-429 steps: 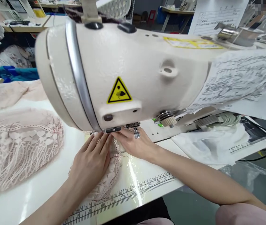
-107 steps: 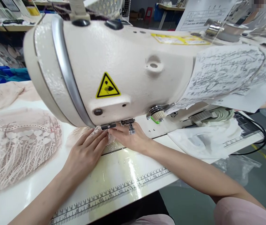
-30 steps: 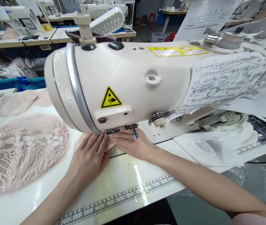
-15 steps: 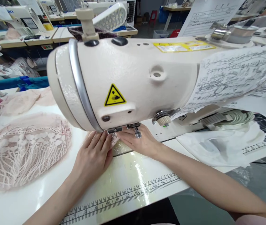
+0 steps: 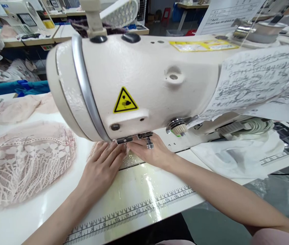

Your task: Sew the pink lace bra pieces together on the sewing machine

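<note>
A cream sewing machine head (image 5: 139,81) with a yellow warning sticker fills the middle of the view. Under its foot lies a small piece of pink lace (image 5: 95,151), mostly hidden by my hands and the machine. My left hand (image 5: 102,168) lies flat on the lace with fingers stretched toward the presser foot. My right hand (image 5: 151,153), wearing a ring, presses flat on the fabric just right of the needle, fingertips meeting the left hand's.
A stack of pink lace pieces (image 5: 22,163) lies on the white table (image 5: 39,211) at left. A ruler strip (image 5: 134,212) runs along the front edge. White paper patterns (image 5: 256,81) drape over the machine arm; white cloth (image 5: 236,156) sits at right.
The lace piece has fed back under the machine, so less of it shows in front of my hands than 14 seconds ago. Both hands stay flat at the foot; the view shifted slightly.
</note>
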`<state>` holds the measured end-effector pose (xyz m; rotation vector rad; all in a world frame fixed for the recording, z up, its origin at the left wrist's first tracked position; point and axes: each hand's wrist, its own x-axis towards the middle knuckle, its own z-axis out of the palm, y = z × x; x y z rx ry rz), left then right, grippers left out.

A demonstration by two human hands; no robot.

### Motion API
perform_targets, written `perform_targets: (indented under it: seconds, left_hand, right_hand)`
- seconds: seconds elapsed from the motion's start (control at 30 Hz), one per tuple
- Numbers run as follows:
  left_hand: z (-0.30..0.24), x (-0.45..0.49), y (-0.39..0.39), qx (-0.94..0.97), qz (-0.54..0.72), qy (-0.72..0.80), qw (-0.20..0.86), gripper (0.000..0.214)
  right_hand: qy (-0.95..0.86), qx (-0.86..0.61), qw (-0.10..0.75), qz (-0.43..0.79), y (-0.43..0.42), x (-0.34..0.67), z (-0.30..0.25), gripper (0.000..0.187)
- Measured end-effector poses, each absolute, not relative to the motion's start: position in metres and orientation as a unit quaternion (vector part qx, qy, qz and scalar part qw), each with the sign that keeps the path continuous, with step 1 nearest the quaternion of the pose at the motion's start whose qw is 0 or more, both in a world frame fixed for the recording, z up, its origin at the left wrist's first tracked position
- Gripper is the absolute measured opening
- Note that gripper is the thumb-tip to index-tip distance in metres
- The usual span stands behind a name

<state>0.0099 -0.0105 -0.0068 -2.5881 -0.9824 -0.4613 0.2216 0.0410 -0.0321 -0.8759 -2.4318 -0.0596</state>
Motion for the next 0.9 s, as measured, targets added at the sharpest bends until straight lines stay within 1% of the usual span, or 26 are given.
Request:
perform_targets:
  seconds: [0.13,0.2,0.37,0.5,0.6,0.67,0.77,0.83,0.9]
  left_hand:
    - [-0.006,0.004,-0.009,-0.917,-0.180,-0.329,0.137,0.028]
    - [-0.005,0.003,-0.009,-0.915,-0.191,-0.329,0.139,0.024]
    - [-0.001,0.002,-0.006,-0.914,-0.190,-0.331,0.139,0.019]
    - [-0.001,0.002,-0.003,-0.911,-0.184,-0.337,0.150,0.022]
    - [-0.002,0.002,-0.003,-0.907,-0.185,-0.342,0.160,0.023]
    - [-0.003,0.003,-0.005,-0.904,-0.184,-0.358,0.146,0.024]
    - [-0.003,0.003,-0.009,-0.895,-0.196,-0.388,0.095,0.019]
    - [-0.004,0.002,-0.011,-0.890,-0.212,-0.397,0.071,0.017]
    - [-0.005,0.001,-0.011,-0.885,-0.225,-0.402,0.070,0.019]
  right_hand:
    - [-0.907,-0.290,0.270,-0.146,0.036,0.222,-0.024,0.026]
    - [-0.903,-0.286,0.271,-0.170,0.032,0.221,-0.022,0.026]
    - [-0.905,-0.310,0.258,-0.132,0.024,0.218,-0.018,0.028]
    - [-0.901,-0.326,0.244,-0.150,0.020,0.214,-0.015,0.029]
    - [-0.895,-0.331,0.256,-0.153,0.020,0.211,-0.017,0.028]
    - [-0.893,-0.330,0.275,-0.135,0.021,0.210,-0.020,0.023]
    - [-0.892,-0.327,0.296,-0.096,0.024,0.209,-0.024,0.017]
    - [-0.894,-0.325,0.300,-0.070,0.025,0.209,-0.025,0.016]
    - [-0.898,-0.316,0.304,-0.047,0.026,0.208,-0.025,0.016]
